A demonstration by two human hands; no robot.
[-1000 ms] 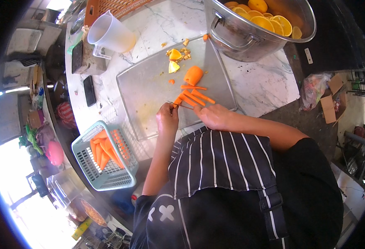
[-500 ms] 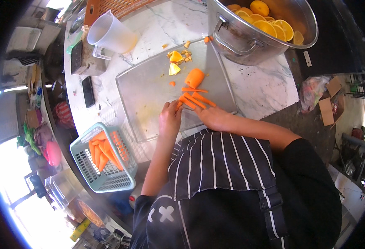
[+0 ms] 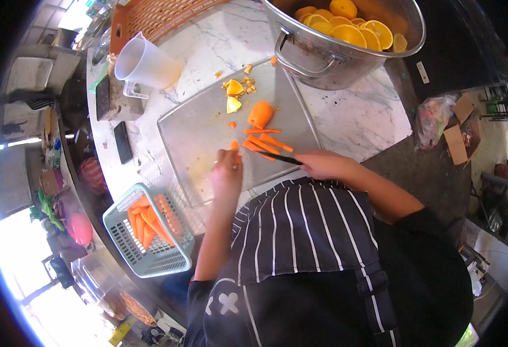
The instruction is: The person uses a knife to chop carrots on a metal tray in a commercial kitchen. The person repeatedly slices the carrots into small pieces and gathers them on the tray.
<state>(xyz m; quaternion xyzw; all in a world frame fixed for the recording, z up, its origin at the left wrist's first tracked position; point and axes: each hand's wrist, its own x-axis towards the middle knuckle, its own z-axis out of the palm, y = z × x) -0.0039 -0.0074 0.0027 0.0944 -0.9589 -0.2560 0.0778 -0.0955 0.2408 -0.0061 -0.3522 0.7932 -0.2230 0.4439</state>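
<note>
My left hand (image 3: 227, 173) is closed, its fingertips on a small orange carrot piece (image 3: 235, 146) over the metal tray (image 3: 199, 124). My right hand (image 3: 326, 165) grips a dark, slim knife (image 3: 284, 158) that points left, its tip beside several cut carrot sticks (image 3: 271, 143). The fingers wrap round the handle and hide most of it. Just beyond the sticks lies a thick peeled carrot chunk (image 3: 261, 115). Farther up the tray are orange-fruit wedges (image 3: 233, 95) and small scraps (image 3: 248, 84).
Left of the tray, a pale blue basket (image 3: 185, 246) holds several peeled carrots (image 3: 144, 222). A large steel pot (image 3: 329, 75) with halved oranges (image 3: 349, 36) stands at the far right. A plastic jug (image 3: 150, 62), a phone (image 3: 123, 143) and a brown crate (image 3: 167, 18) are on the marble-patterned table.
My right hand has drawn back to the right, and the knife now shows. My left hand has shifted left, away from the sticks, with a carrot piece. The whole view has tilted slightly.
</note>
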